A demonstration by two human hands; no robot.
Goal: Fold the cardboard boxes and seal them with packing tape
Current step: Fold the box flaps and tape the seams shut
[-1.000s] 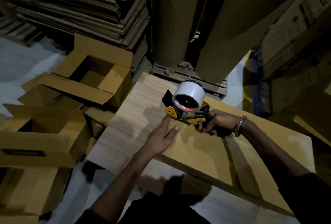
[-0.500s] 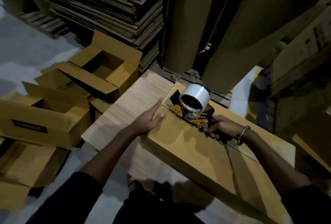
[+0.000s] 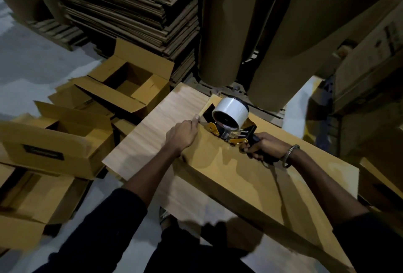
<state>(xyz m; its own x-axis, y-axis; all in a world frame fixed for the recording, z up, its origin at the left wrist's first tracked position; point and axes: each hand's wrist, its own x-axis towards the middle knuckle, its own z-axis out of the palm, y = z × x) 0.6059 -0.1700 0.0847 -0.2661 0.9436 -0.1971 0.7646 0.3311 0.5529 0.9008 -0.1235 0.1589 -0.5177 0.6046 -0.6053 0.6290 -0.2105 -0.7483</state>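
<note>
Fingers of my right hand (image 3: pixel 265 147) are wrapped round the tape dispenser (image 3: pixel 229 120) handle, left hand (image 3: pixel 182 134) curled, pinching the far end of the box (image 3: pixel 250 174) on the table (image 3: pixel 141 142). Looks like mid-sealing; next I'd drag it along the seam. One dispenser, three open boxes (image 3: pixel 128 83) on the floor that I can count.

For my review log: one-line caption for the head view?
Right hand holds tape dispenser on cardboard box; left hand grips its edge.

Dim, shadowy, soft-focus wide-angle view
</note>
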